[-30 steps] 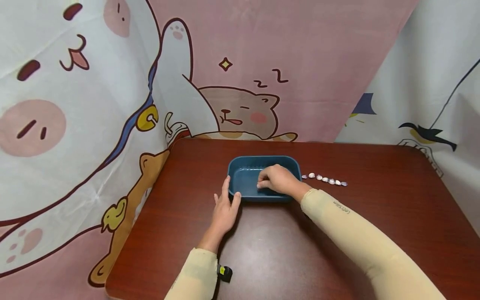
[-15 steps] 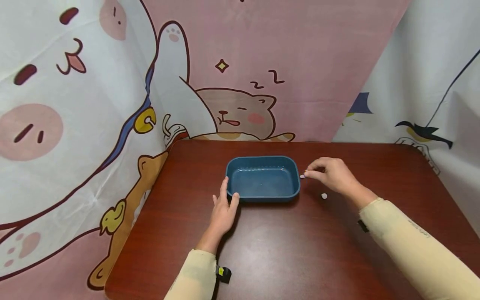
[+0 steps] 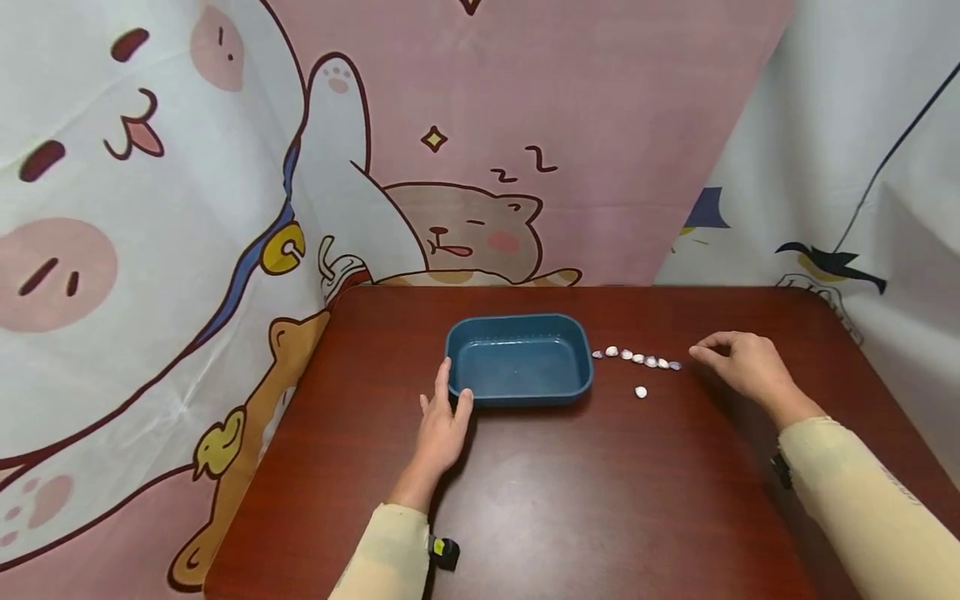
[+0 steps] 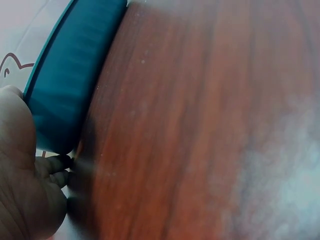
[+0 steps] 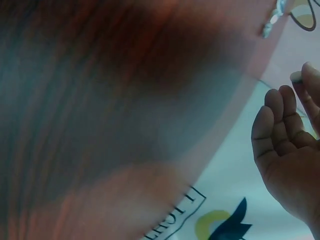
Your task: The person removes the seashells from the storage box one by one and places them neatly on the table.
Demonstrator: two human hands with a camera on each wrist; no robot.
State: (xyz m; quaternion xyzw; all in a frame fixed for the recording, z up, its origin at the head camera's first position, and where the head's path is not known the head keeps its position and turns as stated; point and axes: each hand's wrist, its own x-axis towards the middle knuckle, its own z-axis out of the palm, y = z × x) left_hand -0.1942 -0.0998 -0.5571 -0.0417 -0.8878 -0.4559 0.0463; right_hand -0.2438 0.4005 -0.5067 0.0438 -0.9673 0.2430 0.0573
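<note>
A dark teal rectangular bin (image 3: 517,401) stands on the table. My left hand (image 3: 442,429) touches its near left corner, fingers extended and thumb against the front wall; the left wrist view shows the bin's outer wall (image 4: 70,80) beside that hand. Right of the bin runs a row of several small white and purple seashells (image 3: 651,362). A single white shell (image 3: 641,392) lies in front of the row. My right hand (image 3: 750,367) hovers just past the row's right end. In the right wrist view its thumb and index finger pinch a small pale shell (image 5: 296,77).
The brown wooden table (image 3: 540,500) reaches back to a cartoon-printed curtain (image 3: 585,125), which also hangs along both sides. The bin's visible floor is bare. A black wrist device (image 3: 444,552) shows at my left sleeve.
My right hand has left the inside of the bin and moved right along the row, past its far end. The left hand stays at the bin's corner. The view has shifted slightly.
</note>
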